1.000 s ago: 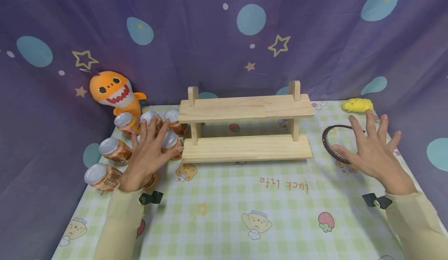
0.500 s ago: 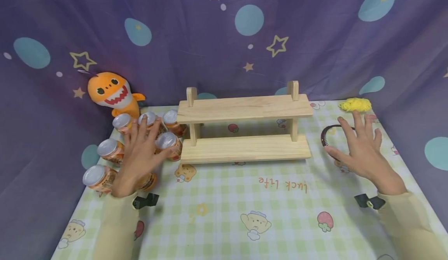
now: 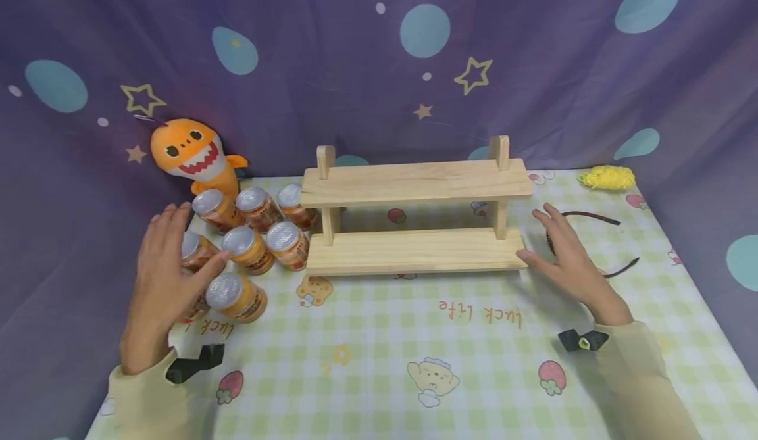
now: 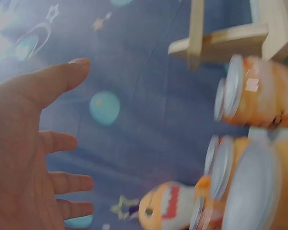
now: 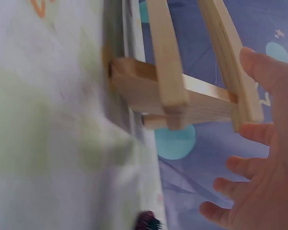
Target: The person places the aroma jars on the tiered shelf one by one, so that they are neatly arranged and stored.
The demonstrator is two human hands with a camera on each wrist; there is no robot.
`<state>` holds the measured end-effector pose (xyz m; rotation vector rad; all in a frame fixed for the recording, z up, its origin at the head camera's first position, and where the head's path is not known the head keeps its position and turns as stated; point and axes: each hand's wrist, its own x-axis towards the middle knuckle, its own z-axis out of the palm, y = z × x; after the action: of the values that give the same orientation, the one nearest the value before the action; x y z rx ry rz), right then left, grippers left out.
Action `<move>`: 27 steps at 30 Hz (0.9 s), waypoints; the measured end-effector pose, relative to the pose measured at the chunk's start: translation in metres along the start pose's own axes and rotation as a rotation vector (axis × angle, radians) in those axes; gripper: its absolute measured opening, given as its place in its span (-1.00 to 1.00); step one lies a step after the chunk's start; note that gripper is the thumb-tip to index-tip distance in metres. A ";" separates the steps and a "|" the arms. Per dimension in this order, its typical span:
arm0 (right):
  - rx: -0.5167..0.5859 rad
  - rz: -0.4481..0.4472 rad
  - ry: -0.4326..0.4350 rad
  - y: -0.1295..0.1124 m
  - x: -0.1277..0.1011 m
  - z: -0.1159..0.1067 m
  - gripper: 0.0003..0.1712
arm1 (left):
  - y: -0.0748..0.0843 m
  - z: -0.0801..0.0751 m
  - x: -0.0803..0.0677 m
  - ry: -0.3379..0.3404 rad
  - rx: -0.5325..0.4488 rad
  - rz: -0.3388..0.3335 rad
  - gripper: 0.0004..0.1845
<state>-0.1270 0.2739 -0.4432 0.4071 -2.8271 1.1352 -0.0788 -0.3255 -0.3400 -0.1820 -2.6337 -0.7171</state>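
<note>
Several orange cans (image 3: 249,250) with silver lids lie on their sides at the left of the table. My left hand (image 3: 168,249) is over the outer ones with straight fingers, its thumb beside one can, and holds nothing. The left wrist view shows that open palm (image 4: 29,158) facing the cans (image 4: 259,96). A two-tier wooden rack (image 3: 414,183) stands in the middle. My right hand (image 3: 553,246) is spread flat at the rack's right end, its thumb by the lower board. In the right wrist view, this hand (image 5: 264,143) is close beside the rack (image 5: 173,91).
An orange shark plush (image 3: 192,154) sits behind the cans against the purple backdrop. A dark headband (image 3: 592,216) lies past my right hand, partly hidden by it. Yellow yarn (image 3: 606,177) lies at the far right corner. The checked tablecloth (image 3: 385,348) covers the table.
My left hand has slid left and nearer, off the middle cans to the outer ones. My right hand has moved left from the headband to the rack's right end.
</note>
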 end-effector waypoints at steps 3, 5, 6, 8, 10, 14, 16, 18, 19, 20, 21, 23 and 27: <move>0.065 0.022 -0.015 0.006 0.001 0.011 -0.10 | -0.010 -0.013 -0.007 0.038 -0.030 -0.113 -0.09; 0.099 0.025 -0.022 0.009 0.001 0.018 -0.12 | -0.018 -0.020 -0.013 0.072 -0.053 -0.216 -0.13; 0.110 0.025 -0.028 0.011 0.001 0.021 -0.13 | -0.023 -0.023 -0.016 0.094 -0.059 -0.269 -0.15; 0.129 0.023 -0.043 0.015 0.002 0.026 -0.16 | -0.033 -0.027 -0.023 0.149 -0.081 -0.371 -0.18; 0.143 0.030 -0.062 0.018 0.004 0.030 -0.17 | -0.044 -0.028 -0.030 0.200 -0.118 -0.466 -0.22; 0.166 0.067 -0.094 0.021 0.006 0.034 -0.19 | -0.062 -0.030 -0.043 0.273 -0.209 -0.559 -0.28; 0.188 0.090 -0.106 0.022 0.007 0.036 -0.19 | -0.070 -0.029 -0.049 0.291 -0.242 -0.589 -0.31; 0.222 0.114 -0.112 0.023 0.008 0.037 -0.20 | -0.077 -0.029 -0.055 0.301 -0.254 -0.625 -0.33; 0.241 0.122 -0.113 0.024 0.008 0.038 -0.21 | -0.080 -0.028 -0.057 0.311 -0.256 -0.639 -0.33; 0.254 0.130 -0.112 0.025 0.009 0.039 -0.22 | -0.083 -0.028 -0.059 0.317 -0.257 -0.654 -0.34; 0.268 0.134 -0.110 0.026 0.009 0.040 -0.23 | -0.087 -0.027 -0.062 0.321 -0.257 -0.670 -0.34; 0.294 0.137 -0.102 0.029 0.008 0.042 -0.27 | -0.093 -0.025 -0.064 0.331 -0.259 -0.690 -0.35; 0.338 0.128 -0.077 0.033 0.006 0.044 -0.32 | -0.102 -0.020 -0.069 0.341 -0.317 -0.734 -0.36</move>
<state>-0.1402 0.2652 -0.4958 0.2957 -2.7586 1.6671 -0.0320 -0.4244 -0.3998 0.7883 -2.2084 -1.2610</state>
